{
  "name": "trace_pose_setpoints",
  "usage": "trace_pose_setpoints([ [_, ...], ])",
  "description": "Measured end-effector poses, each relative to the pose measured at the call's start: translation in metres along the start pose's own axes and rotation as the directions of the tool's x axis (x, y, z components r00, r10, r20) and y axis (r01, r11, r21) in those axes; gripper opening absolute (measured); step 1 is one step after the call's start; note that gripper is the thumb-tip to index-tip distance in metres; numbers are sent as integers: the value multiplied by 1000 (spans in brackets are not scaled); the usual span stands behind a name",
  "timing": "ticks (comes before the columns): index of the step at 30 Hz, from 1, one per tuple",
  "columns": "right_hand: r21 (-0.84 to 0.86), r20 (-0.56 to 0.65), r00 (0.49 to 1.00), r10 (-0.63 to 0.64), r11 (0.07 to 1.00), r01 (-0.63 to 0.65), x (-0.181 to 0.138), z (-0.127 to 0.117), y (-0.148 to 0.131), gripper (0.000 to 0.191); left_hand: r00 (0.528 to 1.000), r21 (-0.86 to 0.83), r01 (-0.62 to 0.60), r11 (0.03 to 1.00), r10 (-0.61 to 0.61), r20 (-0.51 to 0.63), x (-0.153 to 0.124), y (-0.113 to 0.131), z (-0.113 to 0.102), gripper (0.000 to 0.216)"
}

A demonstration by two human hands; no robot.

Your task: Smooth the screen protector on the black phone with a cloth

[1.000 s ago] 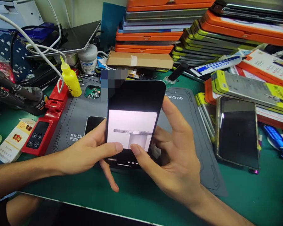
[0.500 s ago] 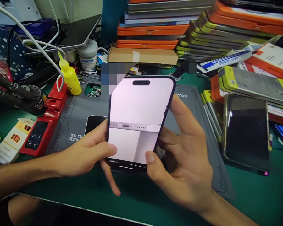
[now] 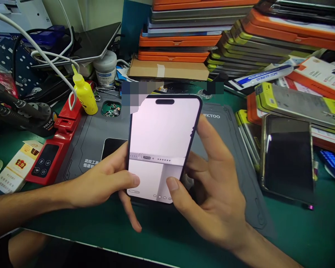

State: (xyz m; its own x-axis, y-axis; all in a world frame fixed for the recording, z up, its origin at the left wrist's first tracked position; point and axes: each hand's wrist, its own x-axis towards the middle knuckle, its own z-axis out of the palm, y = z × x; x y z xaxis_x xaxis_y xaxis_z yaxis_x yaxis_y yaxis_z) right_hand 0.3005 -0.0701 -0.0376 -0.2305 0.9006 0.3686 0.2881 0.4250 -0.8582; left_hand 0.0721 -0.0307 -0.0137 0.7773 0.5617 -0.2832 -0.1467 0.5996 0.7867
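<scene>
A smartphone (image 3: 162,130) is held upright, tilted back, above the grey work mat. Its lit screen shows a photo of a phone's bottom edge with a charging port and small holes. My left hand (image 3: 111,171) grips its lower left side, thumb over the screen's edge and one finger stretched out below. On the other side, my right hand (image 3: 214,186) is closed round the right edge, with its thumb at the lower right of the screen. A second dark phone (image 3: 113,147) lies on the mat, mostly hidden behind my left hand.
On the mat (image 3: 80,145) stands a yellow squeeze bottle (image 3: 85,95); a red device with buttons (image 3: 46,163) and a cigarette pack (image 3: 18,167) lie at left. At right is a dark phone in a case (image 3: 287,160), beside boxes (image 3: 301,106). Orange cases (image 3: 178,41) are stacked behind.
The black bar at the bottom of the phone's screen has turned light, and the photo sits slightly lower. My right thumb has shifted slightly left. The camera view has moved a little.
</scene>
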Motion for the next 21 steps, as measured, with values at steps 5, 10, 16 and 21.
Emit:
trace_pose_setpoints([
  [5,93,46,998,49,994,-53,1,1,-1,82,999,-11,-31,999,31,8,1,-2,-1,85],
  [10,118,52,998,38,992,-44,2,1,0,79,999,-11,-37,999,37,-4,0,-2,-2,84],
  [16,117,83,996,26,993,-36,3,1,3,80,998,-30,-62,998,62,-12,0,-5,-6,92],
  [21,141,99,995,-7,990,-7,5,1,4,79,997,-25,-80,996,81,14,0,-7,-9,95],
])
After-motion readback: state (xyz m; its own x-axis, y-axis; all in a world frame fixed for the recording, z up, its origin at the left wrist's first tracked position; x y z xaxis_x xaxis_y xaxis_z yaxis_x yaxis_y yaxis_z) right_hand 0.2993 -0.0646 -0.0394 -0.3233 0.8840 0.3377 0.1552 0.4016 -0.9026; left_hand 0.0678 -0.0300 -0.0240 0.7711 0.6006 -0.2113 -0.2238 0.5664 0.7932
